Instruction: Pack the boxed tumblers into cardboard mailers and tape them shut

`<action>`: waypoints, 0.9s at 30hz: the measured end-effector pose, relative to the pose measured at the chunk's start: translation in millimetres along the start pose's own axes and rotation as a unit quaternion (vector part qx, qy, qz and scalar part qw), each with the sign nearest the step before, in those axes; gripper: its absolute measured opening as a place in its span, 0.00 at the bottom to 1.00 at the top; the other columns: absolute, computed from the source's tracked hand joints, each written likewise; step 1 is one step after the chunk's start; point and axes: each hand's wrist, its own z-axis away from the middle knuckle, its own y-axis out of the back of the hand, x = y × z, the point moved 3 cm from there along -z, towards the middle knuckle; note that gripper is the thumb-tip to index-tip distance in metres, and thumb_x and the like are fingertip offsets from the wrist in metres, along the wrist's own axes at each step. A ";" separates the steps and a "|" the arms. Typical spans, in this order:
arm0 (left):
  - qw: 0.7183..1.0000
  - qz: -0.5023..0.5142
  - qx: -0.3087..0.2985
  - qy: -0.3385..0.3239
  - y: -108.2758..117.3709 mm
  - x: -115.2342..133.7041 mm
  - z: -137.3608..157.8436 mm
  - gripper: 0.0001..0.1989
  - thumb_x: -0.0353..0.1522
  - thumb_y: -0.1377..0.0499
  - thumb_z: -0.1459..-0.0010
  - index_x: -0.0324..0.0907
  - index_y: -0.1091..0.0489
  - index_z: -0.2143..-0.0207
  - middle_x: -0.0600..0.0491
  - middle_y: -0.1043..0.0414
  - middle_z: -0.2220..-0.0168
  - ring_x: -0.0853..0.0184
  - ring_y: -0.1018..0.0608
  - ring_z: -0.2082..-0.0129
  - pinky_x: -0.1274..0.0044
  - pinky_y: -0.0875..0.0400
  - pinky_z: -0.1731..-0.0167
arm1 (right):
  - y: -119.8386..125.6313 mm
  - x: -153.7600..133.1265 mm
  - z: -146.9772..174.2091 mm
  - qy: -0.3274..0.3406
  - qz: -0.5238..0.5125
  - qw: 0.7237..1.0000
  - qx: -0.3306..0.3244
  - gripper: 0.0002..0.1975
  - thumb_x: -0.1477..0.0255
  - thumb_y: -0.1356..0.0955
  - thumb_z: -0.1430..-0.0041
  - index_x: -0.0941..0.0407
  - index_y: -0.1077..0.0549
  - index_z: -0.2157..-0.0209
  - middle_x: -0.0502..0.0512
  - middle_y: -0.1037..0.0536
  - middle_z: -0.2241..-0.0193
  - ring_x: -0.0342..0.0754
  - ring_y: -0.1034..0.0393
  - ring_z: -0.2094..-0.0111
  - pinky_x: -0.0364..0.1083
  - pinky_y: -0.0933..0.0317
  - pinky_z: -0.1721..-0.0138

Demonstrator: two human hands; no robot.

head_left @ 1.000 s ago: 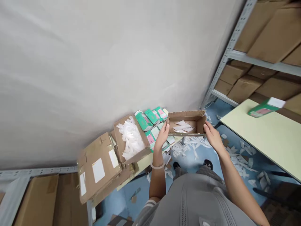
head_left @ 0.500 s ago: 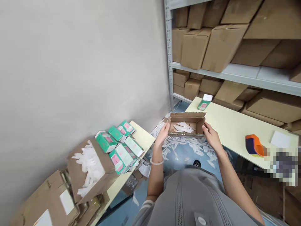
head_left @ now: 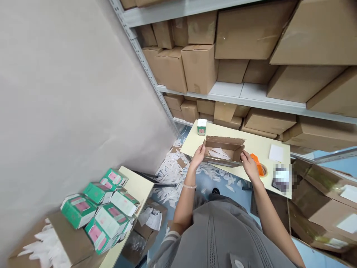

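Observation:
An open cardboard box (head_left: 237, 153) is held level in front of me, with a few white paper slips (head_left: 219, 153) lying inside it. My left hand (head_left: 198, 156) grips its left end, thumb on the rim. At the opposite end my right hand (head_left: 249, 165) is closed on the box wall. Past the box, a small green and white carton (head_left: 201, 127) stands upright on the pale yellow table (head_left: 188, 143). An orange tape dispenser (head_left: 258, 163) lies just beyond my right hand.
Several green cartons (head_left: 80, 210) and a cardboard box of white gloves (head_left: 46, 242) sit on a left table. White scraps (head_left: 170, 175) litter the floor. Metal shelving (head_left: 195, 96) full of cardboard boxes rises behind. White paper (head_left: 276, 152) lies at the right table's end.
My view has turned right, bringing more of the right table and stacked boxes into sight. The box stays in both hands and now sits over the table's near edge.

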 end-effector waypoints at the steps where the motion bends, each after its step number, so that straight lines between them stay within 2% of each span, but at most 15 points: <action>1: 1.000 -0.003 -0.014 -0.004 -10.7 -2.2 -9.3 0.26 0.45 0.48 0.34 0.40 0.32 0.41 0.45 0.33 0.38 0.59 0.31 0.37 0.66 0.41 0.35 | 2.3 12.7 -5.8 -0.020 -0.033 0.999 0.014 0.30 0.56 0.38 0.41 0.55 0.28 0.42 0.61 0.26 0.42 0.59 0.36 0.39 0.57 0.44 0.37; 5: 0.997 -0.050 -0.055 -0.015 -46.7 -16.2 -42.8 0.24 0.41 0.48 0.34 0.39 0.32 0.41 0.45 0.32 0.38 0.58 0.30 0.38 0.66 0.41 0.35 | 3.8 58.7 -20.5 -0.085 -0.127 0.986 0.065 0.30 0.57 0.38 0.43 0.54 0.28 0.41 0.57 0.24 0.45 0.56 0.32 0.43 0.55 0.38 0.42; 8: 0.993 -0.077 -0.084 -0.012 -66.9 -28.6 -62.8 0.23 0.38 0.49 0.34 0.36 0.32 0.42 0.43 0.31 0.39 0.58 0.30 0.38 0.67 0.40 0.36 | 2.3 77.7 -24.2 -0.104 -0.123 0.981 0.104 0.30 0.57 0.38 0.43 0.55 0.28 0.42 0.59 0.28 0.41 0.58 0.36 0.39 0.56 0.44 0.37; 11: 0.990 -0.096 -0.103 0.008 -80.0 -39.5 -80.0 0.23 0.36 0.50 0.34 0.34 0.33 0.41 0.41 0.31 0.40 0.58 0.29 0.39 0.67 0.38 0.37 | -2.7 84.4 -29.7 -0.115 -0.112 0.981 0.106 0.33 0.55 0.36 0.45 0.58 0.28 0.43 0.63 0.29 0.40 0.60 0.38 0.37 0.57 0.49 0.35; 15: 0.987 -0.120 -0.094 0.039 -87.5 -49.6 -99.6 0.24 0.36 0.48 0.35 0.35 0.33 0.41 0.41 0.30 0.40 0.57 0.28 0.40 0.68 0.37 0.39 | -10.9 89.7 -46.9 -0.122 -0.108 0.981 0.110 0.35 0.55 0.34 0.49 0.59 0.28 0.43 0.64 0.25 0.44 0.62 0.34 0.41 0.57 0.44 0.38; 20: 0.985 -0.142 -0.092 0.024 -90.8 -55.9 -110.8 0.24 0.34 0.47 0.36 0.36 0.35 0.39 0.42 0.31 0.39 0.58 0.29 0.38 0.69 0.38 0.38 | -17.5 100.7 -68.0 -0.128 -0.123 0.974 0.141 0.34 0.57 0.38 0.47 0.60 0.28 0.43 0.64 0.27 0.42 0.60 0.38 0.38 0.56 0.48 0.36; 23: 0.982 -0.157 -0.092 0.043 -88.8 -61.0 -112.3 0.25 0.33 0.48 0.36 0.35 0.36 0.38 0.41 0.32 0.39 0.58 0.30 0.38 0.69 0.39 0.37 | -21.2 107.0 -73.3 -0.138 -0.124 0.973 0.135 0.36 0.56 0.38 0.47 0.63 0.28 0.43 0.67 0.29 0.41 0.60 0.38 0.38 0.55 0.48 0.36; 27: 0.980 -0.164 -0.090 0.063 -83.2 -67.5 -113.3 0.24 0.33 0.47 0.36 0.36 0.36 0.39 0.42 0.31 0.39 0.58 0.29 0.39 0.68 0.39 0.37 | -24.7 112.4 -74.7 -0.140 -0.121 0.972 0.142 0.35 0.56 0.38 0.47 0.60 0.28 0.42 0.65 0.29 0.40 0.60 0.39 0.37 0.56 0.50 0.35</action>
